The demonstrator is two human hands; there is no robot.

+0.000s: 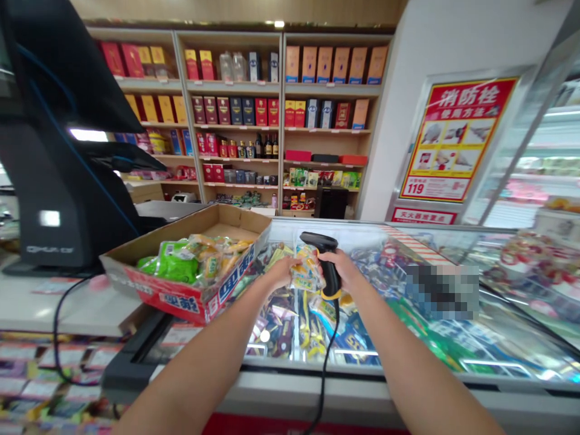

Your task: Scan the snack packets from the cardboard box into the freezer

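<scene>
The work looks partway through. With the hands as the dial's centre, the left hand (281,270) pinches a clear plastic packet with yellow contents and printing (304,272) between thumb and fingers, while the right hand (343,267) is wrapped around the grip of a black handheld scanner with yellow trim (333,277). The scanner's head sits at twelve o'clock, tilted over the packet — whether the two touch, I cannot tell.

What seems done: one packet is in hand, out over the glass-topped chest freezer with a pale front edge (317,377), and the scanner is raised to it. No reading light shows, so whether this packet has been read is unclear.

What seems left: at nine o'clock an open cardboard box with red printed sides (181,304) holds several similar yellow packets (212,264) and a bright green plastic pack (178,261). Nothing marks any of these as dealt with or not — that count cannot be judged from here.

Beyond the box, toward ten o'clock, a large black checkout terminal (67,199) stands on the white counter (67,309); its screen contents are out of sight. The scanner's black cable (327,368) trails down toward six o'clock.
</scene>
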